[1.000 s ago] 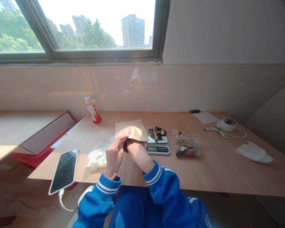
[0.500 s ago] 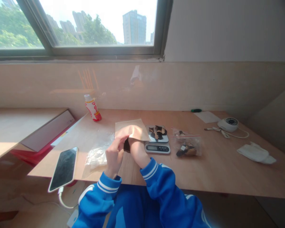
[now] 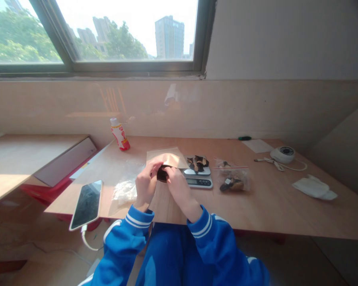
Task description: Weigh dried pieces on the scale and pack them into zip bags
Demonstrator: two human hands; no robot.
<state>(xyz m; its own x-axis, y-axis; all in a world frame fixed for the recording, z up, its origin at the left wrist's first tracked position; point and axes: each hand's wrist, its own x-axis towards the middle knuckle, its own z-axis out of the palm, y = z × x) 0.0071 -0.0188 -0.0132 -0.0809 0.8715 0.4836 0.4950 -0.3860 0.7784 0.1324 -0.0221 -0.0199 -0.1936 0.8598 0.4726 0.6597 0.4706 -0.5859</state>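
Dark piece [image 3: 162,174] pinched between closed left hand [image 3: 145,186] and closed right hand [image 3: 180,188], held at kraft pouch [image 3: 167,157], not yet inside; more pieces [image 3: 198,163] lie on scale [image 3: 197,182] and in zip bag [image 3: 232,179].

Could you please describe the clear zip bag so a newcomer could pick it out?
On the pale wooden desk below the window, find the silver digital scale. Just right of it lies a clear red-sealed zip bag, the only bag holding dark pieces.
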